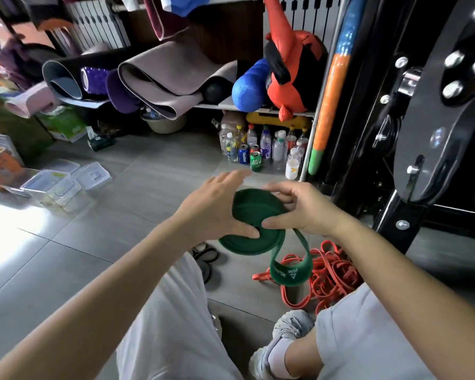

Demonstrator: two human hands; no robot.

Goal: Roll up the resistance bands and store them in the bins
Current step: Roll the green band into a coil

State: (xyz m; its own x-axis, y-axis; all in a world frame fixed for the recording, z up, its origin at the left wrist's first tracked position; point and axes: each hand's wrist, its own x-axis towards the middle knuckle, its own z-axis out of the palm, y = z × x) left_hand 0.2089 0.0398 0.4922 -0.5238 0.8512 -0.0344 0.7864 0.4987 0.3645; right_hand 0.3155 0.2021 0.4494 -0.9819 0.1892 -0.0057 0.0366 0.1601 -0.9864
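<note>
Hanging between both hands, the green band (255, 209) is mostly rolled up, its loose end drooping. The left hand (211, 212) pinches the roll; the right hand (305, 207) grips its edge. Orange bands (332, 270) lie below, clear bins (52, 187) well apart.

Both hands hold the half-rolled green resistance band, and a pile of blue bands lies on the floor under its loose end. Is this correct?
Not fully: the head view shows the pile of bands is orange, not blue. The rest holds: left hand and right hand hold the green resistance band, its loose end over that pile.
</note>
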